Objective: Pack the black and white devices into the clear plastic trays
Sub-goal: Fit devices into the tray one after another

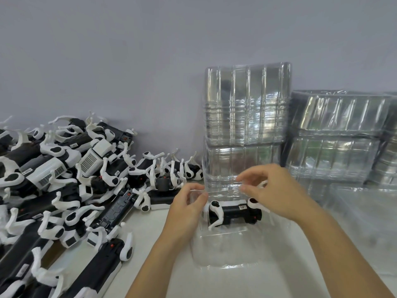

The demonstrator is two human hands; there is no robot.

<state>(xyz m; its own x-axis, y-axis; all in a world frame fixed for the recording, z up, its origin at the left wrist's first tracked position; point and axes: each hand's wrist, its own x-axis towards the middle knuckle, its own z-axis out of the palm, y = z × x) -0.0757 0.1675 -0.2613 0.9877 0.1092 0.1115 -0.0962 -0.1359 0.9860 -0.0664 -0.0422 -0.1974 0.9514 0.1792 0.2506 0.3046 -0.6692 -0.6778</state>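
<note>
Trays are thin clear plastic, v glossy w/ glare. Devices look matt black plastic w/ smooth white clips. Table smooth, off-white.

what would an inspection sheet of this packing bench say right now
surface: white table, bare patch near the front edge
job's things: one black and white device lying in the open clear tray; pile of unpacked devices at left
clutter: stacks of empty trays against the wall, more at right
grippers: left hand and right hand both pinch the tray's raised clear lid
cables: nothing seen
surroundings: plain grey wall
</note>
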